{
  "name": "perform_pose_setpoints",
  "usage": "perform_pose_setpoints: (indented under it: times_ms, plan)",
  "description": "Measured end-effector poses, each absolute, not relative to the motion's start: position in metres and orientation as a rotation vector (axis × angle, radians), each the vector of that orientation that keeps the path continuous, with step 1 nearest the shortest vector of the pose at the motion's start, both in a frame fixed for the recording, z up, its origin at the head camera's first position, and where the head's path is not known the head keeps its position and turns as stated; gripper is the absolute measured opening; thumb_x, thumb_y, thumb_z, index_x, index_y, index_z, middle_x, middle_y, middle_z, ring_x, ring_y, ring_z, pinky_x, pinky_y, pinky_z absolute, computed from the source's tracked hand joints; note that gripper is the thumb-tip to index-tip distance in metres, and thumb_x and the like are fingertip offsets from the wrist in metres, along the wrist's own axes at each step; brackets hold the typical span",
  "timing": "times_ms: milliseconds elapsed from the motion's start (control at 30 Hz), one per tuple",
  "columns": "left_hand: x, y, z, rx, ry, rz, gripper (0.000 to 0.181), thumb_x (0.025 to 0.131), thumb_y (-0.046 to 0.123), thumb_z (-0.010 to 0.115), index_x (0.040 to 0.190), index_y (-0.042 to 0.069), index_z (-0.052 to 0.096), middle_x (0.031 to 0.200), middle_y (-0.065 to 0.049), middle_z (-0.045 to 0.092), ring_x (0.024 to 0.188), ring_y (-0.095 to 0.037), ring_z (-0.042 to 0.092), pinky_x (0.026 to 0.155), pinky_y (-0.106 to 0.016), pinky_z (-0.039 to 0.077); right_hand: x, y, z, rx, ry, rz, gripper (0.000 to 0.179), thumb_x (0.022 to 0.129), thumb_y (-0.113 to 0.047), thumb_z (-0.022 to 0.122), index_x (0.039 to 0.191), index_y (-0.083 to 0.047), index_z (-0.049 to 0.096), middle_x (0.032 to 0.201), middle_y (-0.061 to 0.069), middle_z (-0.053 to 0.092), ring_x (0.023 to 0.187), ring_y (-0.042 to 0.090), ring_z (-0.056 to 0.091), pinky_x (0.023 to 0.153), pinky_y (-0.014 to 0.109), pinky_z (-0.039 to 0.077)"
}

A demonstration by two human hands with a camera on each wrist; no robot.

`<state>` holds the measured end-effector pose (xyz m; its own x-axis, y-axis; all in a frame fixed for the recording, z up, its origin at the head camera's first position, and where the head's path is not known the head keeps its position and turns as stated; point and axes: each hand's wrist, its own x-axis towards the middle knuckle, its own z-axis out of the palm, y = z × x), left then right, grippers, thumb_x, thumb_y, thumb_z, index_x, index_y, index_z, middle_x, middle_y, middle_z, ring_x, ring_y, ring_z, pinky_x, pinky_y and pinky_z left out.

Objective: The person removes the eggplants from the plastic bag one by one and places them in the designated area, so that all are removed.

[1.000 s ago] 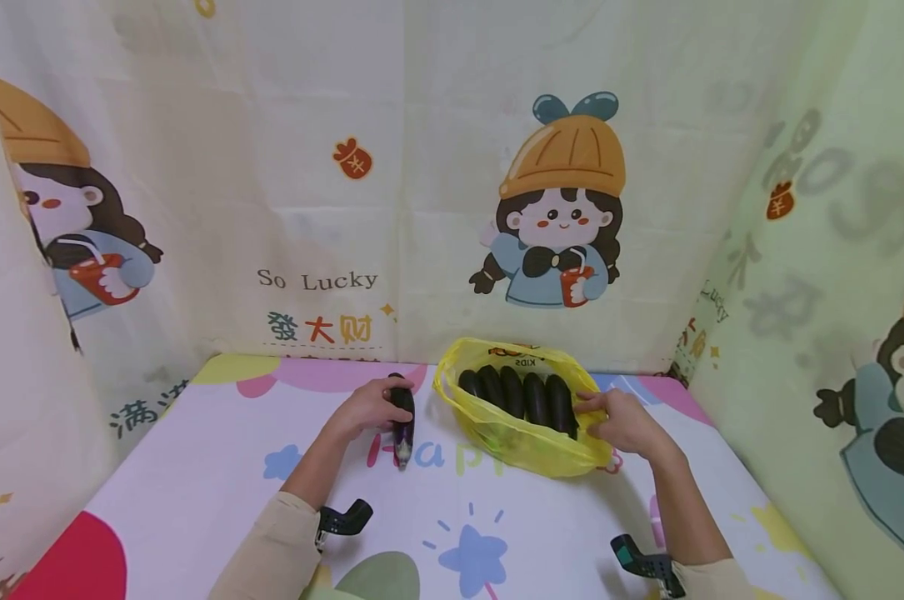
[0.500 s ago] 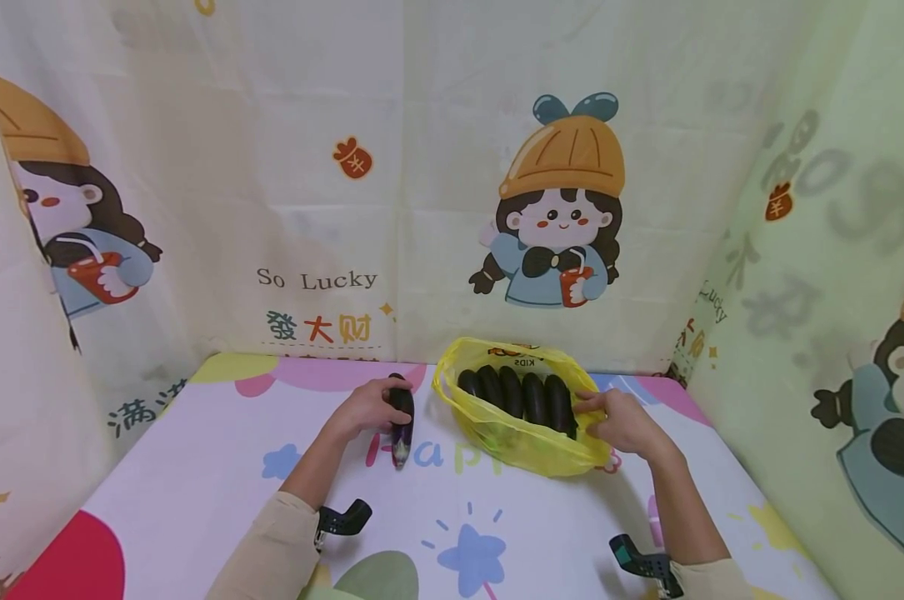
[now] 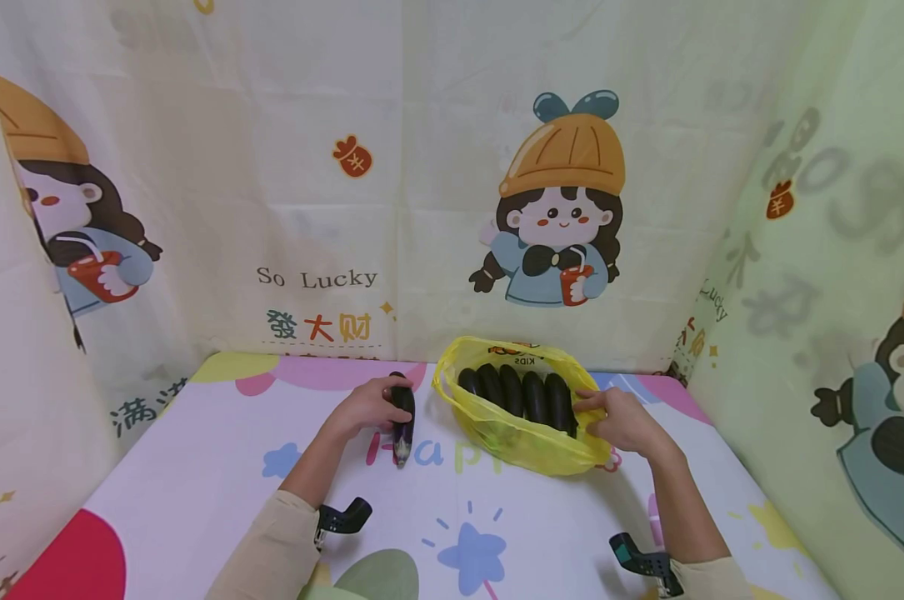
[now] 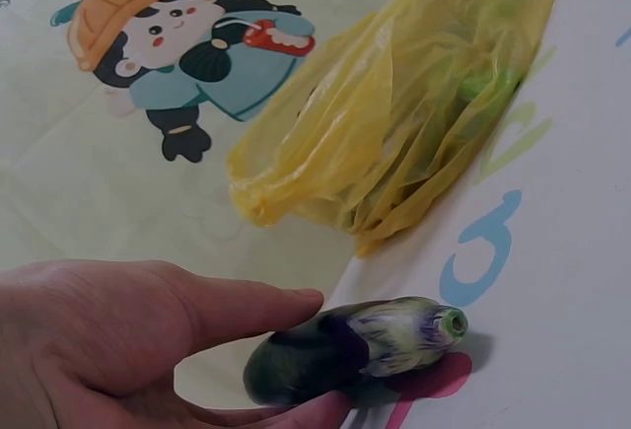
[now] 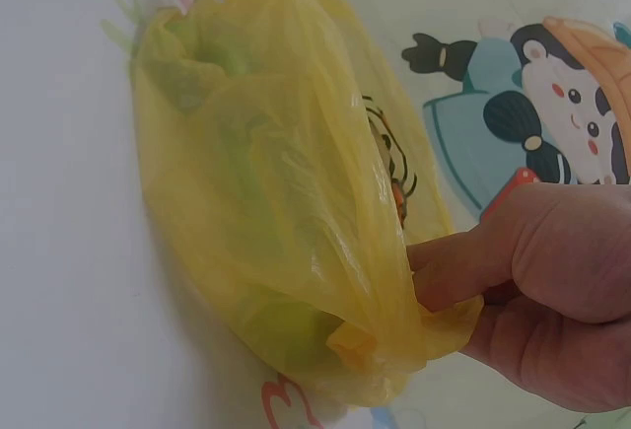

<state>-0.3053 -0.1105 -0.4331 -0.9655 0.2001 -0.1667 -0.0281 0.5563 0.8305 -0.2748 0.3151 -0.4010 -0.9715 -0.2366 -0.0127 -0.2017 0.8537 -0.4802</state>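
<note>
My left hand [image 3: 365, 407] holds a dark purple eggplant [image 3: 402, 437] between thumb and fingers. The eggplant lies on the printed table cover left of the bag, its stem end toward me. Seen from the left wrist, the thumb runs along one side and a fingertip shows on the other. A yellow plastic bag [image 3: 526, 452] stands with its mouth spread, and several dark eggplants [image 3: 536, 400] lie side by side inside. At the bag's right end, my right hand [image 3: 627, 425] pinches the rim. Some green things show faintly through the bag's wall [image 5: 256, 182] in the right wrist view.
A white table cover [image 3: 197, 467] with coloured prints lies under everything. Behind it and at both sides hang pale fabric sheets [image 3: 437, 183] with cartoon figures, close to the bag's back edge. Black wrist devices [image 3: 347, 517] are strapped near both sleeves.
</note>
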Motion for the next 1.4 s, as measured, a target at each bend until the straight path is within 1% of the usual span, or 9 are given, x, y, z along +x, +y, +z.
perform_pose_setpoints:
  times_ms: [100,267,400,533,733,900,1133,1300,1400]
  plan:
    - [-0.305,-0.111,-0.431,0.148,2.551,1.361,0.063,0.088,0.01,0.08,0.147,0.012,0.058,0.132,-0.026,0.059,0.104,-0.032,0.065,0.08,-0.038,0.064,-0.274,0.315,-0.401,-0.354,2.956,-0.753,0.04,0.083,0.004,0.071,0.122,0.0,0.076,0.144,0.019,0.063,0.134,0.055,0.046,0.091,0.05,0.059]
    - [-0.303,-0.112,-0.427,0.145,2.611,1.307,0.064,0.087,0.012,0.081,0.147,0.015,0.058,0.134,-0.026,0.057,0.106,-0.033,0.062,0.081,-0.041,0.064,-0.274,0.315,-0.401,-0.364,2.956,-0.76,0.039,0.082,0.005,0.07,0.121,0.002,0.076,0.143,0.02,0.063,0.133,0.054,0.048,0.082,0.039,0.057]
    - [-0.302,-0.112,-0.423,0.112,2.66,1.28,0.063,0.088,0.014,0.081,0.147,0.018,0.059,0.143,-0.025,0.055,0.117,-0.037,0.059,0.087,-0.046,0.062,-0.274,0.315,-0.4,-0.364,2.956,-0.756,0.04,0.082,0.005,0.07,0.121,0.001,0.076,0.143,0.02,0.063,0.133,0.054,0.048,0.085,0.04,0.059]
    - [-0.301,-0.113,-0.417,0.082,2.715,1.269,0.063,0.088,0.017,0.081,0.147,0.018,0.059,0.148,-0.024,0.054,0.126,-0.041,0.057,0.094,-0.054,0.059,-0.275,0.316,-0.399,-0.361,2.95,-0.76,0.04,0.082,0.006,0.07,0.121,0.001,0.076,0.143,0.021,0.063,0.133,0.054,0.048,0.082,0.037,0.058]
    - [-0.299,-0.114,-0.409,0.096,2.794,1.258,0.065,0.089,0.019,0.081,0.149,0.016,0.057,0.147,-0.026,0.056,0.127,-0.041,0.058,0.098,-0.059,0.055,-0.275,0.316,-0.399,-0.363,2.951,-0.758,0.04,0.083,0.005,0.07,0.121,0.001,0.076,0.144,0.02,0.063,0.133,0.054,0.048,0.081,0.037,0.058]
    - [-0.297,-0.114,-0.404,0.109,2.821,1.267,0.063,0.09,0.019,0.08,0.148,0.016,0.057,0.146,-0.026,0.056,0.127,-0.042,0.058,0.098,-0.059,0.055,-0.274,0.315,-0.4,-0.361,2.948,-0.764,0.04,0.083,0.006,0.07,0.122,0.001,0.075,0.144,0.021,0.062,0.135,0.055,0.045,0.085,0.041,0.06]
    - [-0.295,-0.116,-0.396,0.116,2.87,1.361,0.056,0.091,0.016,0.078,0.144,0.014,0.061,0.138,-0.022,0.061,0.122,-0.039,0.062,0.097,-0.052,0.058,-0.277,0.312,-0.401,-0.403,2.945,-0.773,0.04,0.083,0.006,0.069,0.122,0.001,0.076,0.144,0.02,0.062,0.131,0.051,0.049,0.077,0.033,0.05]
    - [-0.293,-0.104,-0.391,0.169,2.816,1.545,0.048,0.091,0.016,0.078,0.137,0.016,0.065,0.129,-0.015,0.067,0.111,-0.032,0.067,0.09,-0.043,0.062,-0.277,0.313,-0.402,-0.406,2.947,-0.755,0.041,0.083,0.005,0.068,0.122,0.0,0.076,0.145,0.02,0.062,0.134,0.053,0.046,0.085,0.04,0.055]
    - [-0.293,-0.093,-0.389,0.248,2.805,1.636,0.042,0.091,0.017,0.078,0.132,0.017,0.068,0.122,-0.013,0.071,0.103,-0.028,0.07,0.086,-0.039,0.063,-0.277,0.315,-0.402,-0.409,2.953,-0.749,0.041,0.082,0.005,0.069,0.122,0.001,0.076,0.144,0.02,0.063,0.132,0.052,0.049,0.083,0.039,0.055]
